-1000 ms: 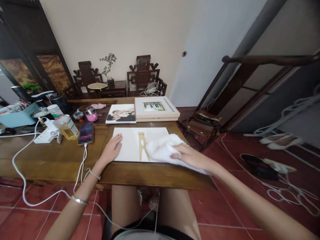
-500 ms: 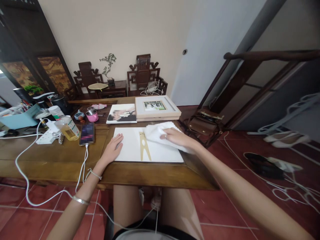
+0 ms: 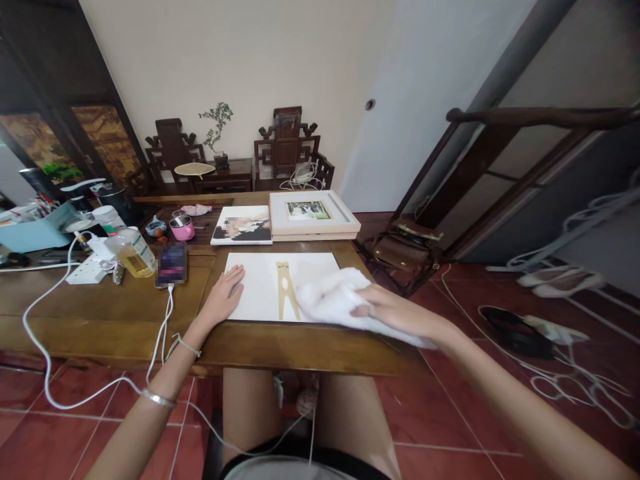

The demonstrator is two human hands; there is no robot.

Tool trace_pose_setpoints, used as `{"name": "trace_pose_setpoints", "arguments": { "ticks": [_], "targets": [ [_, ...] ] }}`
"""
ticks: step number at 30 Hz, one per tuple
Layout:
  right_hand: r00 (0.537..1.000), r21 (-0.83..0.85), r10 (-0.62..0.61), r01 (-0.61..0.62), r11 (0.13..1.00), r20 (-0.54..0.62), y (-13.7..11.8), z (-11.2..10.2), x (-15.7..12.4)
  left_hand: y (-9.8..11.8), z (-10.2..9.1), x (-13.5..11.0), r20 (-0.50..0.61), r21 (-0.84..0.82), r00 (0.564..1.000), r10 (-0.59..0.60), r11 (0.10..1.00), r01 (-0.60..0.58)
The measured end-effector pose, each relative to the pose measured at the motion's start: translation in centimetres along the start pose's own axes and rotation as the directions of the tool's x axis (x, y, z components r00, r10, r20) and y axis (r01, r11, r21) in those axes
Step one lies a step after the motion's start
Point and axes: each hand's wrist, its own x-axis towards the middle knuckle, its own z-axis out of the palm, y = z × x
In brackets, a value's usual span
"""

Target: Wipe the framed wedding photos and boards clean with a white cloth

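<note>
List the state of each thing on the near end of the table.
white panel: lying flat on the table
gold stand: folded flat against the panel
white cloth: bunched, on the panel's right side
left hand: open, flat on the panel's left edge
right hand: closed on the cloth
phone: screen lit, cable plugged in
framed photo: lying face up

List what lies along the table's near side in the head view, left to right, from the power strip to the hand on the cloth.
power strip → bottle of yellow liquid → phone → left hand → gold stand leg → white cloth → right hand
</note>
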Motion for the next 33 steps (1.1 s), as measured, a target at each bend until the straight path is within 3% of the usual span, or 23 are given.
{"name": "trace_pose_setpoints", "arguments": {
  "ticks": [7, 10, 13, 17, 21, 24, 27, 33],
  "targets": [
    [0.967, 0.081, -0.052, 0.075, 0.994, -0.25, -0.2, -0.6, 10.5, -0.2, -0.1, 0.1, 0.008, 0.015, 1.0, 0.001, 1.0, -0.001],
    [0.956, 0.041, -0.07, 0.086, 0.995, -0.286, -0.9, 0.0, 12.4, -0.1, -0.2, 0.1, 0.016, 0.017, 1.0, -0.002, 1.0, 0.002],
    [0.96, -0.006, -0.1, 0.102, 0.995, -0.263, -1.9, 1.2, 10.9, 0.1, -0.3, 0.1, 0.026, 0.024, 1.0, 0.001, 1.0, -0.002],
    [0.977, -0.068, -0.128, 0.117, 0.991, -0.17, -2.8, 2.9, 5.3, 0.3, -0.3, 0.0, 0.033, 0.039, 0.999, 0.0, 0.999, -0.001],
    [0.991, -0.082, -0.114, 0.109, 0.991, -0.072, -2.3, 3.6, -0.3, 0.1, -0.1, 0.0, 0.021, 0.04, 1.0, 0.002, 0.999, -0.003],
    [0.995, -0.052, -0.103, 0.102, 0.993, -0.014, -1.6, 3.3, -2.0, 0.0, 0.1, 0.0, 0.004, 0.041, 1.0, 0.008, 0.999, -0.008],
    [0.993, -0.024, -0.115, 0.114, 0.993, -0.041, -1.4, 2.7, -0.5, -0.1, 0.1, 0.0, -0.002, 0.038, 1.0, 0.006, 0.999, -0.006],
    [0.966, -0.028, -0.136, 0.134, 0.991, -0.222, -2.4, 2.2, 8.2, 0.0, -0.1, 0.0, 0.013, 0.02, 1.0, -0.002, 1.0, 0.001]
  ]
}}
